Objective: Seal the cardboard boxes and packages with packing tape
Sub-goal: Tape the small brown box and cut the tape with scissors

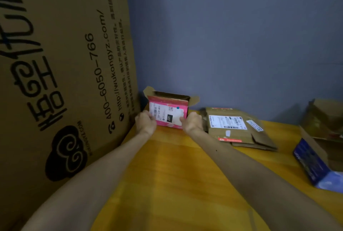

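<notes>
At far end of bench (167,165), against wall (241,45): small box (168,117), held between left hand (145,124) and right hand (193,122). Left of it, tall carton (55,82) standing. Just right, flattened box (235,128) lying on bench; farther right, open boxes (315,156).

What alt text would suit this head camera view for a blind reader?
The left hand and right hand grip a pink box, its top flaps open, on a yellow table. A big cardboard box stands left; a flattened package lies right.
</notes>
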